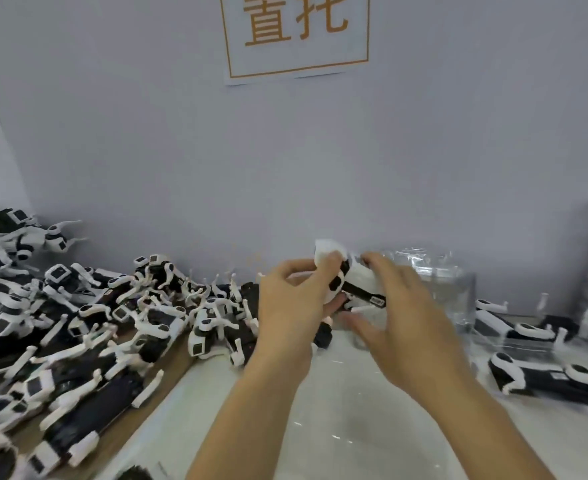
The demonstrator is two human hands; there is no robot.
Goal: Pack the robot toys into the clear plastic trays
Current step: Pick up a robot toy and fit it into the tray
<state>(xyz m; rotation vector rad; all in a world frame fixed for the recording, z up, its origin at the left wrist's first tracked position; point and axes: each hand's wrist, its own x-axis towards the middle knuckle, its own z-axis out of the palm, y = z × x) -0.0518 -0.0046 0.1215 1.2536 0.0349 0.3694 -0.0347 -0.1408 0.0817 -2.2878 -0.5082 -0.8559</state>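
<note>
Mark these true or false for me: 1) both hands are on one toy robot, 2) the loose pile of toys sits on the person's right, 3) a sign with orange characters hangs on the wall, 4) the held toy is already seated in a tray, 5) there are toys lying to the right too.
1) True. The left hand and right hand both grip the same toy robot.
2) False. The big pile of toys lies on the left.
3) True. The sign is on the wall above the hands.
4) False. The toy is held up in the air, in front of the clear tray.
5) True. A toy on the right lies on the table.
</note>
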